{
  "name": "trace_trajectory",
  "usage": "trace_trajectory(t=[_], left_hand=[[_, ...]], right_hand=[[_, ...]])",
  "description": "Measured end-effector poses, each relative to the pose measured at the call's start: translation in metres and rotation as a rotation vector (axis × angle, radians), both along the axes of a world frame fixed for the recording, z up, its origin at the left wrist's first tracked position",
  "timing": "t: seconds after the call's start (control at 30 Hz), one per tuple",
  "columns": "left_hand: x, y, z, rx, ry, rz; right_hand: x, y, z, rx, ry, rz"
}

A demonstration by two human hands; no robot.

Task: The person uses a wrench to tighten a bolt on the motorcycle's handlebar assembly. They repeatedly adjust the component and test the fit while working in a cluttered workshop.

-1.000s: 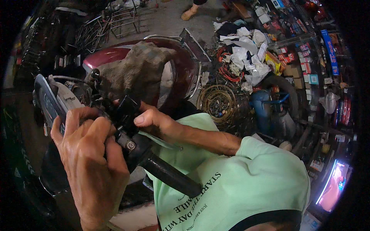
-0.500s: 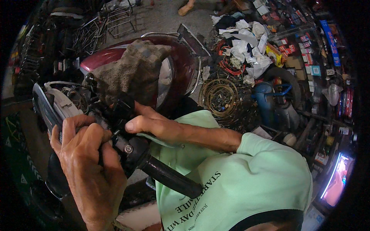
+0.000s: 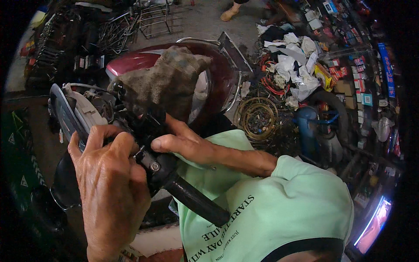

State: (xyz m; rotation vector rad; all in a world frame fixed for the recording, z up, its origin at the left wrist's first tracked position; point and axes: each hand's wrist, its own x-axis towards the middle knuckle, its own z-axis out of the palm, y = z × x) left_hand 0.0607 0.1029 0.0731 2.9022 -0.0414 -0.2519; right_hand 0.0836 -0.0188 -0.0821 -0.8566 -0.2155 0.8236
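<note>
A motorbike handlebar with a black rubber grip (image 3: 198,203) runs from the controls toward my green shirt. My right hand (image 3: 185,142) is closed round the black switch housing (image 3: 155,122) at the handlebar, its thumb lying on top and its other fingers hidden behind. My left hand (image 3: 111,183) is bent over the near side of the bar, thumb and forefinger drawn together beside a metal bolt (image 3: 155,166) on a black clamp. What its fingertips hold is hidden. Just beyond them sits the front light unit (image 3: 65,111), with its pale casing (image 3: 87,112) and exposed wires.
A brown cloth (image 3: 161,78) covers part of the red motorbike body (image 3: 131,64). On the floor to the right lie coiled wire (image 3: 257,115), white rags (image 3: 301,65) and a blue tank (image 3: 307,126). Boxed parts (image 3: 360,83) line the right side; metal racks (image 3: 155,19) stand far left.
The whole view has shifted, with the bike and surroundings now slightly farther right. Both hands stay at the handlebar controls; my left fingers have moved slightly around the clamp.
</note>
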Motion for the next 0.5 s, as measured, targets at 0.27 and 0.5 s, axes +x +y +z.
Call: trace_trajectory(t=[0.27,0.5], left_hand=[[0.01,-0.004,0.003,0.003,0.054,0.04],[0.014,-0.005,0.005,0.037,0.091,0.024]], right_hand=[[0.016,-0.008,0.007,0.015,0.039,0.096],[0.015,-0.005,0.003,-0.018,0.005,0.063]])
